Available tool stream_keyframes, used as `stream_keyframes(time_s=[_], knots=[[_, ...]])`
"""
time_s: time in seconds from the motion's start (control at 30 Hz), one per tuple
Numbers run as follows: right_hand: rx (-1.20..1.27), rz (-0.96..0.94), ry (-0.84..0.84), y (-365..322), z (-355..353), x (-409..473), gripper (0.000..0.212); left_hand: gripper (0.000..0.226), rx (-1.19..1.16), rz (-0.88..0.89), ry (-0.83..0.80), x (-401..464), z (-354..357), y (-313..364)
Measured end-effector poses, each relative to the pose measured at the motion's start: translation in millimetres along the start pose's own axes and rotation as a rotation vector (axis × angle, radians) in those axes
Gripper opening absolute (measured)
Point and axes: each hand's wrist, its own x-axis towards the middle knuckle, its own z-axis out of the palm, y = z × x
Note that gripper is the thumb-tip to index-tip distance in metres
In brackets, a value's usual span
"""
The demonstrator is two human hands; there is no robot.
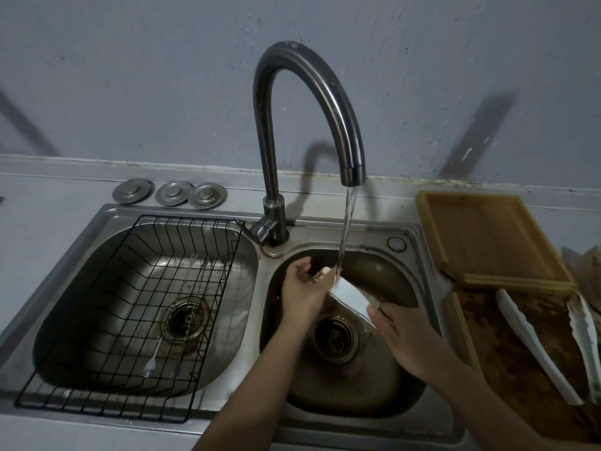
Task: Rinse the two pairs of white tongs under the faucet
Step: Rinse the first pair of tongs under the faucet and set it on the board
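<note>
Water runs from the dark curved faucet (353,177) into the right sink basin (400,362). One pair of white tongs (353,296) lies slanted under the stream. My right hand (403,336) grips its lower end. My left hand (302,284) curls round its upper end, right where the water lands. The second pair of white tongs (536,346) lies spread on the dark wooden board (507,362) to the right of the sink, touched by neither hand.
A black wire rack (81,379) sits in the left basin (107,242) with thin metal utensils (153,362) in it. Three metal drain lids (172,192) lie behind that basin. A light wooden tray (487,236) stands at the back right.
</note>
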Motion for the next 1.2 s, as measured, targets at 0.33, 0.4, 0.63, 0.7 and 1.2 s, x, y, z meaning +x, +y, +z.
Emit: stream_keyframes(time_s=[0.33, 0.4, 0.63, 0.7, 1.2], knots=[[0.074, -0.043, 0.036, 19, -6, -9, 0.04, 0.066, -0.028, 0.012, -0.036, -9, 0, 5], [0.079, -0.047, 0.037, 18, -6, -9, 0.038, 0.071, -0.003, 0.014, -0.057, -13, 4, -2], [0.074, -0.08, 0.059, 17, -5, -9, 0.037, 0.061, -0.016, 0.081, 0.036, -4, -9, 10], [0.072, -0.074, 0.064, 15, -4, -7, 0.037, 0.063, 0.021, 0.082, -0.001, -10, -2, 6], [0.093, -0.069, 0.1, 7, -8, 0, 0.039, 0.028, -0.203, -0.141, -0.125, -15, -23, 10]])
